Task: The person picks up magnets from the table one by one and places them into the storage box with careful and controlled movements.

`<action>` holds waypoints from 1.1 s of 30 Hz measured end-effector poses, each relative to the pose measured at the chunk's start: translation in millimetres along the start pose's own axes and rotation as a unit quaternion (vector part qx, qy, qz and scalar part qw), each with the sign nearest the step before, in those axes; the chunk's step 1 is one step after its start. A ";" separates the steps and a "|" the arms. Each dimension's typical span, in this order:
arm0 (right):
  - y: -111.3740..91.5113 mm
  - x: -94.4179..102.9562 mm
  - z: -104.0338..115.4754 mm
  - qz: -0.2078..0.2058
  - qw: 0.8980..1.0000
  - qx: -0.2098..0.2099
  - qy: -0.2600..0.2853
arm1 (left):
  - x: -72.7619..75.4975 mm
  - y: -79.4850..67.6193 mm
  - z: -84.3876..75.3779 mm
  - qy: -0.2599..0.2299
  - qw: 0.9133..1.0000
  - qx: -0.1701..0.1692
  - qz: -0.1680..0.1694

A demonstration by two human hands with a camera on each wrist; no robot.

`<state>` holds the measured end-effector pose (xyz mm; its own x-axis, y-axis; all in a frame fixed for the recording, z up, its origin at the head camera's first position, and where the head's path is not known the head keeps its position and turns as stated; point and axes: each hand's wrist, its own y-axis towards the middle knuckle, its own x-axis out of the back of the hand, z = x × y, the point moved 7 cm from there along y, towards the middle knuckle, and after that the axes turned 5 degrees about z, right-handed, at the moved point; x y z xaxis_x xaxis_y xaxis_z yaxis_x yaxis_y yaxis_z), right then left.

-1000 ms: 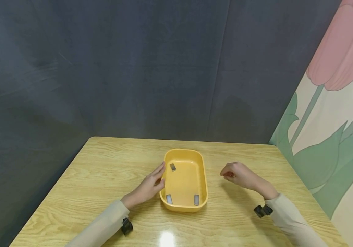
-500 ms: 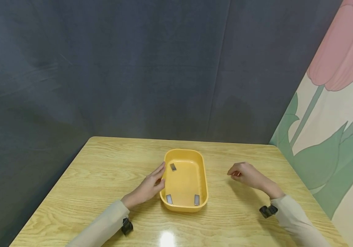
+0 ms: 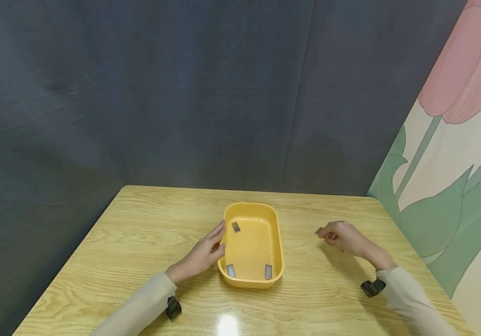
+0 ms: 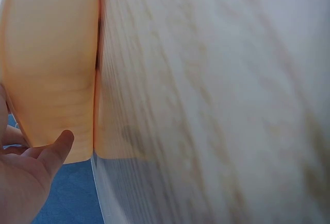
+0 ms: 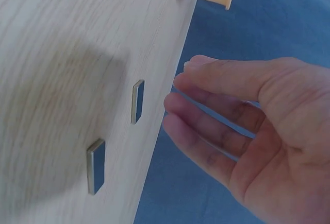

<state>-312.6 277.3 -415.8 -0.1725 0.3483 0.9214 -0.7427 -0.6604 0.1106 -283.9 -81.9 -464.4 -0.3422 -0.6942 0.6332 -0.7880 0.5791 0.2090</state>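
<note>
A yellow plastic tray [image 3: 251, 252] stands mid-table, with three small flat rectangular metal pieces lying inside: one at the upper left [image 3: 236, 227], one at the lower left [image 3: 230, 271], one at the lower right [image 3: 268, 271]. My left hand [image 3: 200, 254] rests along the tray's left side, fingers extended; in the left wrist view its thumb [image 4: 61, 147] lies against the outer wall. Over the table right of the tray hovers my right hand [image 3: 345, 238], fingers loosely bent and holding nothing. Two similar metal pieces lie below it on the wood, one nearer [image 5: 96, 166], one farther [image 5: 137, 102].
The wood-grain table [image 3: 160, 210] ends at a dark curtain [image 3: 207, 102] behind and on the left. At the right is a wall panel [image 3: 446, 186] with painted tulips. Dark wrist cameras sit on both sleeves.
My right hand has moved to the right, away from the tray, and a metal piece now shows on the table by its fingertips. The left hand and tray have stayed put.
</note>
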 end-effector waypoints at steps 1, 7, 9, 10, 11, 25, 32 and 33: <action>-1.1 0.3 -1.4 0.001 1.000 -0.005 0.003 | 0.0 0.1 -0.1 0.001 1.000 0.000 0.000; -6.5 0.6 -8.4 0.000 1.000 -0.008 0.000 | 0.1 0.3 -0.6 0.002 1.000 -0.001 0.003; -8.7 0.1 -12.3 -0.002 1.000 -0.008 -0.002 | 0.1 0.3 -0.8 0.001 1.000 -0.002 0.003; -10.0 -0.4 -14.6 -0.004 1.000 -0.009 -0.005 | 0.1 0.3 -0.9 -0.001 1.000 -0.001 0.004; -11.4 -0.9 -17.1 -0.004 1.000 -0.010 -0.006 | 0.1 0.2 -1.0 -0.002 1.000 0.000 0.004; -26.8 0.1 -33.3 0.019 0.999 -0.041 -0.003 | 0.3 0.6 0.1 -0.004 1.000 0.004 0.005; -30.8 -3.5 -38.9 0.030 0.998 -0.053 0.000 | 1.0 -0.6 -3.1 -0.005 1.000 0.001 0.005; -31.3 -4.1 -39.2 0.030 0.998 -0.048 -0.001 | 1.2 -0.6 -3.7 -0.008 1.000 0.003 0.006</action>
<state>-314.0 322.6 -437.7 -0.2182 0.3086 0.9258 -0.7897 -0.6133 0.0183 -281.9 -81.4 -461.0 -0.3599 -0.6934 0.6243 -0.7865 0.5854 0.1967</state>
